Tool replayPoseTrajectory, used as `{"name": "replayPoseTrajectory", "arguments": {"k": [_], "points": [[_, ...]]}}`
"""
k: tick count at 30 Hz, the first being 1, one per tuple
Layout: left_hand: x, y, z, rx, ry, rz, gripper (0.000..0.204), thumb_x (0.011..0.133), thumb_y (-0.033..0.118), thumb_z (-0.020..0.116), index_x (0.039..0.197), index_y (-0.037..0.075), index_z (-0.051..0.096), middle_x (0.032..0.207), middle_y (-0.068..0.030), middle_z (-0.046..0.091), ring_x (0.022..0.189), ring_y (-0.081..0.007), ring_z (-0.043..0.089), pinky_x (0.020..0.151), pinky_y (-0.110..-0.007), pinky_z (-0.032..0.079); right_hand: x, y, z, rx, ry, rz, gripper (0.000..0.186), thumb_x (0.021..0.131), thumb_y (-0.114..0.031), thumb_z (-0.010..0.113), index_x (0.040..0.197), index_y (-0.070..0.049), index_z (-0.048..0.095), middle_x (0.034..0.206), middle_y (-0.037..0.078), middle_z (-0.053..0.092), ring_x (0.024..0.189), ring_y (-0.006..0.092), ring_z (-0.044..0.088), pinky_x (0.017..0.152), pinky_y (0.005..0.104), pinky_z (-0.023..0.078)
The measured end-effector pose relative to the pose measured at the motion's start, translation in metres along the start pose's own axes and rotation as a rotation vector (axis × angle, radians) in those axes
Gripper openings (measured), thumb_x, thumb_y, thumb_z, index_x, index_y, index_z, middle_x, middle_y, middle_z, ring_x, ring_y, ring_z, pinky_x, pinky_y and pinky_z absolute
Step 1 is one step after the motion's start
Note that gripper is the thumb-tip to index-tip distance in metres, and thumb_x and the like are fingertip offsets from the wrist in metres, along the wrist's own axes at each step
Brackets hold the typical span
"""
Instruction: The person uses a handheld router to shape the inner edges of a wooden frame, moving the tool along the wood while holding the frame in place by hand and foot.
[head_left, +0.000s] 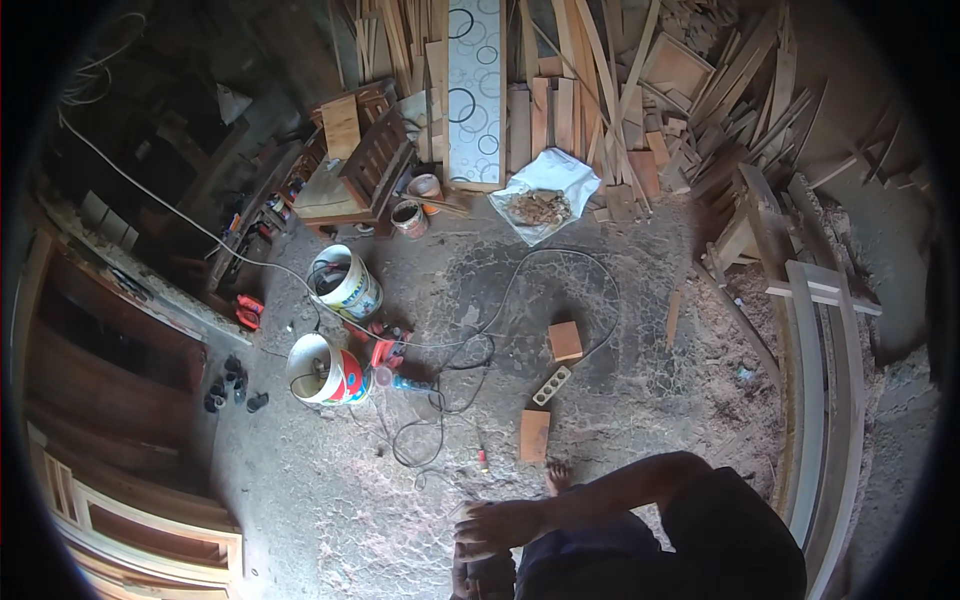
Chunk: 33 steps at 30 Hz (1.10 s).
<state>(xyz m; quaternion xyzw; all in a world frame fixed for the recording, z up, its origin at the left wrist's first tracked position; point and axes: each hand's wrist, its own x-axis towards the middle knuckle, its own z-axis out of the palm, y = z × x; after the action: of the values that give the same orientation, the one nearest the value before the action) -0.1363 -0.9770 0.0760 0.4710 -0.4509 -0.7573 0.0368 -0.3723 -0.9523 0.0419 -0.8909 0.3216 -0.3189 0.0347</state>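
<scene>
My right arm reaches across from the lower right. My right hand is at the bottom middle, its fingers bent over a dark shape below. That shape may be my left forearm or hand, but it is too dim to tell, and my left fingers cannot be made out. What lies under the right fingers is hidden. A bare foot shows just beyond my right forearm. Close to it on the floor is an orange-brown block. A power strip lies between this block and a second block.
Two white buckets stand left of centre, beside a red power tool and tangled black cable. A white sack holds scraps farther back. Wood planks lean at the back; long boards run along the right. Wooden frames lie lower left.
</scene>
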Motion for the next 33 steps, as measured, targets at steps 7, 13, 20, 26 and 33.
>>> {"name": "replayPoseTrajectory", "arguments": {"k": [7, 13, 20, 26, 33], "points": [[0.006, 0.010, 0.013, -0.041, -0.138, -0.037, 0.089, 0.088, 0.068, 0.039, 0.136, -0.006, 0.052, 0.095, -0.0201, 0.071, 0.081, -0.0272, 0.070, 0.090, -0.044, 0.053, 0.028, -0.003, -0.083, -0.252, -0.014, -0.115, 0.054, 0.102, -0.028, 0.039, 0.154, -0.015, 0.037, 0.148, 0.019, 0.045, 0.137, 0.0346, 0.046, 0.113, 0.0514, 0.040], [-0.006, 0.014, -0.002, -0.145, -0.308, -0.105, 0.100, 0.088, 0.077, 0.032, 0.139, -0.007, 0.050, 0.094, -0.0226, 0.072, 0.078, -0.0297, 0.072, 0.092, -0.047, 0.053, 0.026, -0.030, -0.082, -0.348, 0.269, -0.139, 0.059, 0.092, -0.025, 0.053, 0.149, -0.011, 0.043, 0.129, 0.011, 0.057, 0.122, 0.0305, 0.056, 0.103, 0.0492, 0.048], [-0.093, 0.001, -0.113, -0.382, -0.385, -0.189, 0.113, 0.087, 0.087, 0.024, 0.141, -0.009, 0.048, 0.092, -0.0256, 0.073, 0.075, -0.0327, 0.073, 0.094, -0.050, 0.053, 0.001, -0.053, -0.118, 0.482, -0.331, 0.767, 0.052, 0.074, -0.029, 0.080, 0.114, -0.002, 0.060, 0.105, 0.014, 0.066, 0.094, 0.0262, 0.067, 0.081, 0.0394, 0.054], [-0.176, -0.015, -0.239, 0.502, 0.496, 0.448, 0.026, 0.103, 0.022, 0.056, 0.086, 0.006, 0.066, 0.067, 0.0034, 0.052, 0.058, -0.0074, 0.043, 0.051, -0.028, 0.035, -0.009, -0.053, -0.177, 1.319, 0.545, 1.306, 0.038, 0.074, -0.010, 0.083, 0.107, -0.004, 0.064, 0.099, 0.005, 0.068, 0.085, 0.0163, 0.067, 0.083, 0.0322, 0.057], [-0.268, 0.019, -0.339, 0.798, 1.161, 0.442, 0.039, 0.103, 0.036, 0.058, 0.083, 0.002, 0.067, 0.068, -0.0021, 0.062, 0.062, -0.0117, 0.051, 0.057, -0.028, 0.040, -0.059, -0.040, -0.273, 1.245, 1.421, 1.188, 0.049, 0.081, -0.015, 0.077, 0.122, -0.006, 0.053, 0.104, 0.008, 0.062, 0.090, 0.0204, 0.069, 0.075, 0.0392, 0.064]]}}
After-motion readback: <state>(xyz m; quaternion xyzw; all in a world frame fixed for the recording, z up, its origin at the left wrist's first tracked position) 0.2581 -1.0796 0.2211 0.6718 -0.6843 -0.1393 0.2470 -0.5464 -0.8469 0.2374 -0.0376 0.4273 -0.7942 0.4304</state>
